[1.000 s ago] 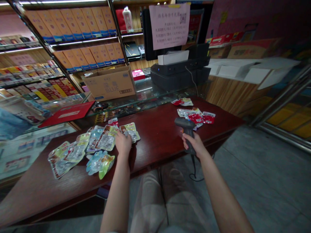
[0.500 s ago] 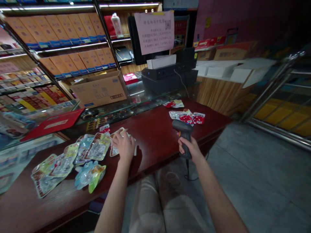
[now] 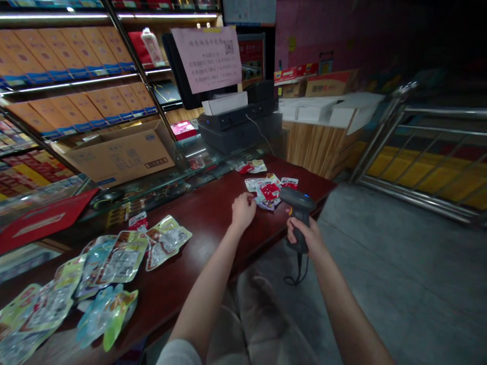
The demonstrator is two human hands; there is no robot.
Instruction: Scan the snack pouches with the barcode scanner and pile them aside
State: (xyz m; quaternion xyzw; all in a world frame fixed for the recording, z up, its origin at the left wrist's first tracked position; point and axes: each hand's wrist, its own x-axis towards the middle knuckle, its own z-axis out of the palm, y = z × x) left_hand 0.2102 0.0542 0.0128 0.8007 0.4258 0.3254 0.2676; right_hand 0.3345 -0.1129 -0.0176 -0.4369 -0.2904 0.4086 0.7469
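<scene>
My right hand (image 3: 306, 235) is wrapped around the handle of a dark barcode scanner (image 3: 299, 203), which hangs over the table's front edge with its cable below. My left hand (image 3: 243, 210) has its fingers curled at the near-left edge of a small pile of red and silver snack packets (image 3: 270, 191); whether something is pinched there is hidden. Farther left lie two overlapping flat green-and-brown snack pouches (image 3: 167, 241). Beside them are more pouches (image 3: 124, 256) and a blue and green shiny packet (image 3: 108, 314).
The dark red table (image 3: 213, 213) adjoins a glass display counter (image 3: 198, 177). On that counter are an open cardboard box (image 3: 125, 157), a red folder (image 3: 41, 223) and a black cash register (image 3: 243, 126). Metal railings (image 3: 418, 187) stand to the right.
My left hand has moved right from the pouches at left to the red and silver packets, leaving the pouches on the table. The view has turned right. The scanner stays in my right hand.
</scene>
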